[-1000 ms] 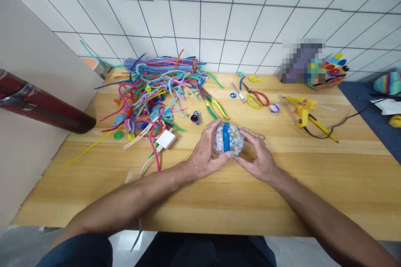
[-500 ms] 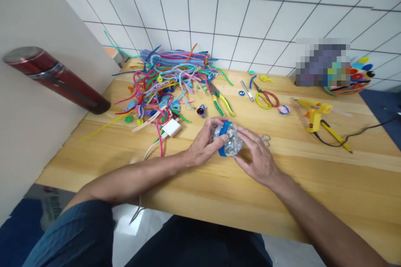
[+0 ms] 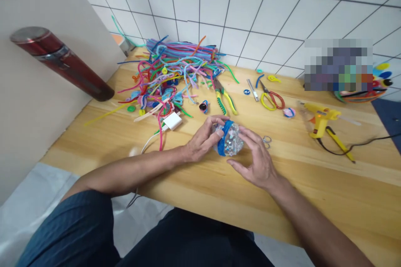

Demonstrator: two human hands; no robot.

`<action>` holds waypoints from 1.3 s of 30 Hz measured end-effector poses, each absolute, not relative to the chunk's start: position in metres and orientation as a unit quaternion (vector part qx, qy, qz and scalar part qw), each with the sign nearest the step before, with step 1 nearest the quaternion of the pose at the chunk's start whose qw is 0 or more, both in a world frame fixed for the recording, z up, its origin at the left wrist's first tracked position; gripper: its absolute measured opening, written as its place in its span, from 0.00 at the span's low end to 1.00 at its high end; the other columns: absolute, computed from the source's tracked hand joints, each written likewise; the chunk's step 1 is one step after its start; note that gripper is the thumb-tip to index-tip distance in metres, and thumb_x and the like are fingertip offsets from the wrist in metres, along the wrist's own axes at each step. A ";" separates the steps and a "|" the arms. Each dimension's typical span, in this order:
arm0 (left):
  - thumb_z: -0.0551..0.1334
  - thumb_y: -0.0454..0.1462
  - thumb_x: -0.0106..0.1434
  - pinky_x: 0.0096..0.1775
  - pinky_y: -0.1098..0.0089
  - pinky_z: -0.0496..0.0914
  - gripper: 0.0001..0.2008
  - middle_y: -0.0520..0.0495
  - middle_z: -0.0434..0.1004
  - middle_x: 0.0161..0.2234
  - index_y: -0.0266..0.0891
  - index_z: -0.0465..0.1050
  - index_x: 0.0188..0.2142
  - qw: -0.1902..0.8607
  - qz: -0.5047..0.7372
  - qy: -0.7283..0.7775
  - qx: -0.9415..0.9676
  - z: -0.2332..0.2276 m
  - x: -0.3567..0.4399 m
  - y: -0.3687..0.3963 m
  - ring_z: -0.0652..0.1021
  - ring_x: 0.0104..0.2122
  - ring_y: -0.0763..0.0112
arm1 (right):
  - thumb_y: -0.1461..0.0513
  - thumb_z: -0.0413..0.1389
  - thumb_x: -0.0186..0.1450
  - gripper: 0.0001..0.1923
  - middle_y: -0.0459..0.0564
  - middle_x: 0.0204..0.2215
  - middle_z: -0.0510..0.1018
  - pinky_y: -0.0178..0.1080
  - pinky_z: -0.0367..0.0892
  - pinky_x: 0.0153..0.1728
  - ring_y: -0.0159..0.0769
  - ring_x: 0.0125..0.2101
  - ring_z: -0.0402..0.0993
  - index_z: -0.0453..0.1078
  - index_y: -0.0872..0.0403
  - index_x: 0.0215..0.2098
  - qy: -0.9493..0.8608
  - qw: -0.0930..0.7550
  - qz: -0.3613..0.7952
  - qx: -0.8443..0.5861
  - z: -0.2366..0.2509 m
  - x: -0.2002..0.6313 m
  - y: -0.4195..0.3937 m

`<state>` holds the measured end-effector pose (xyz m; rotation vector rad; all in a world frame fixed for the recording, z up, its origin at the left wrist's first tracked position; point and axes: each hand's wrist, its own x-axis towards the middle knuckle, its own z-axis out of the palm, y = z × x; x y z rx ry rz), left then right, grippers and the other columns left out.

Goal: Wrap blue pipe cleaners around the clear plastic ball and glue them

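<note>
On table (image 3: 194,200), glitter ball (image 3: 230,141) is gripped by left hand (image 3: 202,139) and right hand (image 3: 255,160); blue band (image 3: 224,139) is now tilted, ball rotated since before.

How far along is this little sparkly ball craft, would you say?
Partly done, by the look of it. A blue band already runs around the glittery ball. Both hands are on it: the left hand and right hand cup it on the wooden table. Much seems left: the pipe cleaner pile lies loose, and the glue gun and scissors lie untouched.
</note>
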<state>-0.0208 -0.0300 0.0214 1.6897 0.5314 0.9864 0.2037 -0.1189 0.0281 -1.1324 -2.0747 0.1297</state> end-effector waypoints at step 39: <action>0.63 0.48 0.75 0.68 0.45 0.68 0.30 0.35 0.68 0.65 0.46 0.58 0.71 0.326 0.423 0.188 0.824 0.018 -0.020 -0.022 0.69 0.68 0.51 | 0.56 0.66 0.69 0.52 0.61 0.74 0.65 0.68 0.68 0.69 0.60 0.72 0.65 0.43 0.45 0.82 -0.773 0.391 0.068 -0.495 0.018 0.196 -0.114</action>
